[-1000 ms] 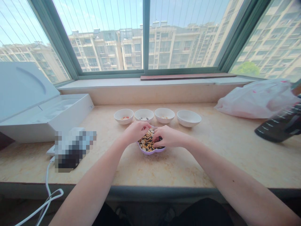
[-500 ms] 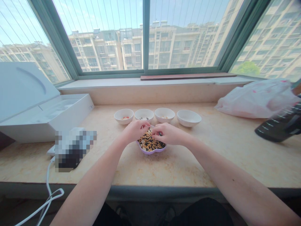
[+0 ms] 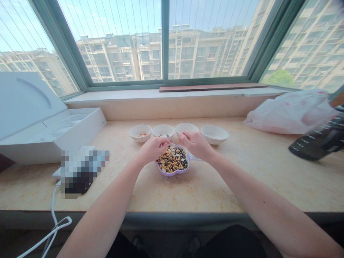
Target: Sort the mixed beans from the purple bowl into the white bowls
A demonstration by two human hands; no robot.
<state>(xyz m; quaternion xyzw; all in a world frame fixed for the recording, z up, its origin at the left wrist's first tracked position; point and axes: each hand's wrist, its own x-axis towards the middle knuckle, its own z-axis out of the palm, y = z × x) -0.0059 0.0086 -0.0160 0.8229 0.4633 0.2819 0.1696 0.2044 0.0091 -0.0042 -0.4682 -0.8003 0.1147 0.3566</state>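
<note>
A purple scalloped dish (image 3: pixel 176 173) holds a mix of yellow and black beans with pale flat seeds (image 3: pixel 176 153). My left hand (image 3: pixel 152 149) is at its left rim, fingertips pinched together; whatever lies between them is too small to tell. Above the dish's far right side, my right hand (image 3: pixel 198 143) pinches at the front of the third white bowl (image 3: pixel 187 126), partly covering it. The first bowl (image 3: pixel 140 139) contains reddish and pale bits, and the second bowl (image 3: pixel 163 127) a few dark ones. At the row's right end stands a fourth bowl (image 3: pixel 215 139).
An open white box (image 3: pixel 80 132) stands on the left of the counter (image 3: pixel 188 197), behind a pixelated object (image 3: pixel 83 172) with a white cable (image 3: pixel 54 204). On the right are a plastic bag (image 3: pixel 287 114) and a dark bottle (image 3: pixel 311 145). Windows rise behind.
My right hand has moved up and away from the beans to the third bowl, uncovering more of the dish. My left hand has stayed at the dish's left rim.
</note>
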